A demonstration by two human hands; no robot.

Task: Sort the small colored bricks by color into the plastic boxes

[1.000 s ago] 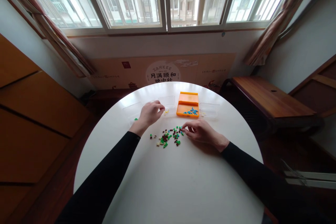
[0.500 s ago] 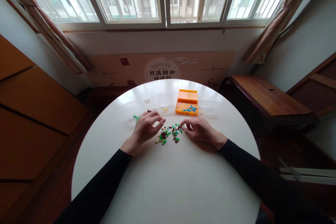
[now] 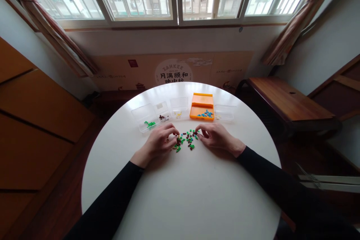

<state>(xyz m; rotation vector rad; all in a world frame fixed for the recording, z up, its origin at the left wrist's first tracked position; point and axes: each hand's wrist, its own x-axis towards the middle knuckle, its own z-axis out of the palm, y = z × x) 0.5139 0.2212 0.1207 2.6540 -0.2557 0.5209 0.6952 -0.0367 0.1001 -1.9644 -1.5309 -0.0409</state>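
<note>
A loose pile of small green, brown, tan and blue building bricks (image 3: 190,139) lies on the white round table (image 3: 180,187). My left hand (image 3: 159,138) is at the pile's left edge, its fingers curled and a gap showing between thumb and forefinger; it partly covers the bricks there. At the pile's upper right, the thumb and forefinger of my right hand (image 3: 216,136) are pinched on what looks like a small brown brick (image 3: 195,133). The fingertips hide part of this piece.
Behind the hands stand an orange case (image 3: 201,99) with blue bricks (image 3: 206,113) and several clear boxes, holding green bricks (image 3: 150,124), brown bricks (image 3: 162,117) and yellow bricks (image 3: 177,114). A wooden bench (image 3: 292,99) stands at the right.
My left hand has come down to the pile's left edge, baring the box of brown bricks behind it. My right hand stays by the pile's right side. The view has shifted slightly.
</note>
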